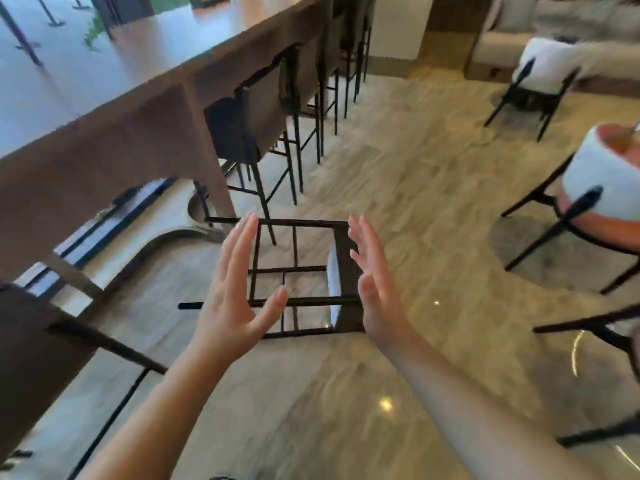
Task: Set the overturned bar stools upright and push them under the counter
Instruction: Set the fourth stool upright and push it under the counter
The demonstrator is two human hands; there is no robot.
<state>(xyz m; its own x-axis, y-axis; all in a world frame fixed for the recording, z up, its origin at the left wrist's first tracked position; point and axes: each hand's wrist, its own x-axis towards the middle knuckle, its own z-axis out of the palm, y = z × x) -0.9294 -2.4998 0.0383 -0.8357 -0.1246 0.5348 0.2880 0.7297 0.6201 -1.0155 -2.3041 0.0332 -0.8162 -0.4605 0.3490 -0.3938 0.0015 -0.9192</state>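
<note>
An overturned bar stool [294, 268] with a thin black metal frame lies on its side on the glossy floor, its legs pointing left toward the counter and its dark seat at the right. My left hand [239, 289] hovers over the leg end, fingers spread, holding nothing. My right hand [374, 278] is held above the seat end, also with spread fingers and not touching it. The long brown counter [145, 109] runs along the left.
Several upright bar stools [249, 133] stand tucked along the counter further back. Another stool [31, 341] is close at the lower left. White upholstered chairs [602, 188] with black legs stand on the right. Open marble floor [415, 174] stretches through the middle.
</note>
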